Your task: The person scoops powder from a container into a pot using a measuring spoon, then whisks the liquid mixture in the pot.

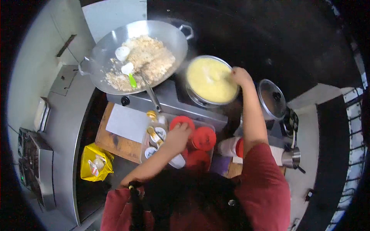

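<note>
My left hand (178, 138) rests over a red lid (181, 122) in a clear plastic bin (144, 148), its fingers curled against the lid. Beside it are two more red-lidded containers (204, 138) and several small jars (151, 152) with yellow or white tops. My right hand (241, 76) is closed at the right rim of a steel pot (203, 103) filled with yellow liquid (210, 79). Whatever its fingers hold is hidden. The liquid's surface looks stirred, with a pale frothy patch in the middle.
A large wok (104, 50) at upper left holds fried rice (150, 57), a metal-handled spatula (151, 92) and a green-handled spoon (132, 80). A glass-lidded pot (273, 98) stands right. White paper (127, 123) lies on a wooden board (104, 136), near a yellow bag (96, 161).
</note>
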Demonstrator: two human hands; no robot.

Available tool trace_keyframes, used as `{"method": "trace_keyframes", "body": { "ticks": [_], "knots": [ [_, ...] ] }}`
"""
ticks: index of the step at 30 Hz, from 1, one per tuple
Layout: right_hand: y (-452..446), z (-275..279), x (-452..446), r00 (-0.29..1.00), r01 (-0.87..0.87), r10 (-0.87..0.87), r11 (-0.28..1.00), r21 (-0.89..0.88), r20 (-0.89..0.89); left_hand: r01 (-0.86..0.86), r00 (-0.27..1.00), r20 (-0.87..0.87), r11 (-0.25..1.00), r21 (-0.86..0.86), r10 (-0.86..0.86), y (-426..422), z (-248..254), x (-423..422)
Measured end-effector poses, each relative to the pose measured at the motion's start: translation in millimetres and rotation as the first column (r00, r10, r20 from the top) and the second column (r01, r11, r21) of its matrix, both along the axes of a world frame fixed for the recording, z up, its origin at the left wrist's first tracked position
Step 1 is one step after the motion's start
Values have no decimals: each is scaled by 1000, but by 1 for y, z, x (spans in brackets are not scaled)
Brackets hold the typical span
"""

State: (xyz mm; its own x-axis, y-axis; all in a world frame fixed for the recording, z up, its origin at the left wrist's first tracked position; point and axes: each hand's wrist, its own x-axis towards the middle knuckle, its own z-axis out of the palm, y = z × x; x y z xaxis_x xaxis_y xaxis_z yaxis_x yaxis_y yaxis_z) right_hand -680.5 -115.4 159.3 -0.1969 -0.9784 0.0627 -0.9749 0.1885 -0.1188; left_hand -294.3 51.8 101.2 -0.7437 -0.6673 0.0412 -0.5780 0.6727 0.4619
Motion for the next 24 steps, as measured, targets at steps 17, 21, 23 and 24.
{"method": "trace_keyframes", "body": {
  "ticks": [17, 21, 23, 24],
  "knots": [
    [19, 25, 30, 961, -93, 8, 951, 296, 276, -21, 996, 88, 999, -25, 24, -4, -9, -2],
    [17, 14, 14, 992, 129, -129, 965, 229, -15, 32, 995, 97, 999, 17, -34, -3, 0, -2],
    [17, -1, 15, 980, 179, -179, 984, 4, 86, 22, 997, 78, 999, 45, -26, -4, 1, -5],
    [17, -7, 20, 984, 118, -109, 992, -53, 140, 11, 998, 54, 1000, 9, -12, -4, -2, -6]
  ]
}}
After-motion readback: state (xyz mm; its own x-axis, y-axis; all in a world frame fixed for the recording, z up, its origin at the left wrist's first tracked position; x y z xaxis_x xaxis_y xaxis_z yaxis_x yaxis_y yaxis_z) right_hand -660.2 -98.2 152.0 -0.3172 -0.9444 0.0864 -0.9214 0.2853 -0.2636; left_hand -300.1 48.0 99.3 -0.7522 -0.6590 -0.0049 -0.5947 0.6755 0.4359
